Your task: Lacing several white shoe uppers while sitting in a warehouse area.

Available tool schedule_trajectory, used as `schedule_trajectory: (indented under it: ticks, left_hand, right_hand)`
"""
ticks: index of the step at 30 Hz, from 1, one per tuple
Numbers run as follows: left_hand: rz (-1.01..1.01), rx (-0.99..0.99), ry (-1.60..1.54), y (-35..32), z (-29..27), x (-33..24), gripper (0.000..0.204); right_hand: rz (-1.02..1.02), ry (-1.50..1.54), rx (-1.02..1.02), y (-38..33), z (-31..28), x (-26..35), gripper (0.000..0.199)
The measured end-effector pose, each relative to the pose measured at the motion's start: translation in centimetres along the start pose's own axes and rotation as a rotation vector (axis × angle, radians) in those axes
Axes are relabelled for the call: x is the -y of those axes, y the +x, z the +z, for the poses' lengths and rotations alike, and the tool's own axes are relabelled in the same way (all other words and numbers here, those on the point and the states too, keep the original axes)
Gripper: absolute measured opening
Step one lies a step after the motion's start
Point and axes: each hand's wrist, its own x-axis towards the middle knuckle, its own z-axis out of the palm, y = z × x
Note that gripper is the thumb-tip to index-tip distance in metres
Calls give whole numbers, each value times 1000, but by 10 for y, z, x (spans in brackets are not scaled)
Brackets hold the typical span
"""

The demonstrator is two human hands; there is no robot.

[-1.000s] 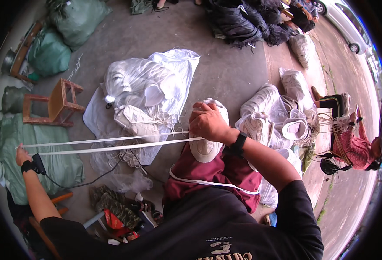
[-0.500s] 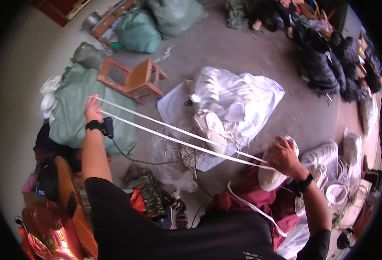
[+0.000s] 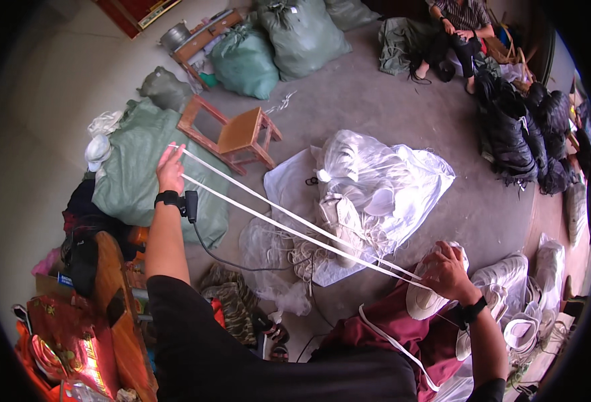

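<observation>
With our left hand (image 3: 170, 171) stretching the flat white strap (image 3: 289, 224) taut toward upper left and our right hand (image 3: 446, 271) gripping the white moulded cup (image 3: 424, 299), we judge the strap could slip free.

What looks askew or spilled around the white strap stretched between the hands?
Nothing looks damaged. The white strap runs taut in two lines from the left hand to the right hand, which presses a white shoe on the lap. Loose white cord lies tangled on the floor by the open plastic bag.
</observation>
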Motion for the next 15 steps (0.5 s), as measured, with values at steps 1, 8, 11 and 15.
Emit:
schedule_trajectory:
  ticks: [1,8,11,15]
  left_hand:
    - [1,1,-1,-1,1,-1,46]
    - [-33,16,-43,3,-3,-3,38]
    - [-79,26,-85,0,-5,-9,27]
    - [-182,114,-89,-2,-5,-20,17]
  right_hand:
    - [3,-2,3,-1,0,0,9]
    - [5,-22,-15,-5,7,-10,9]
    - [-22,-7,-23,-5,7,-11,8]
    - [-29,7,-30,-6,6,-10,7]
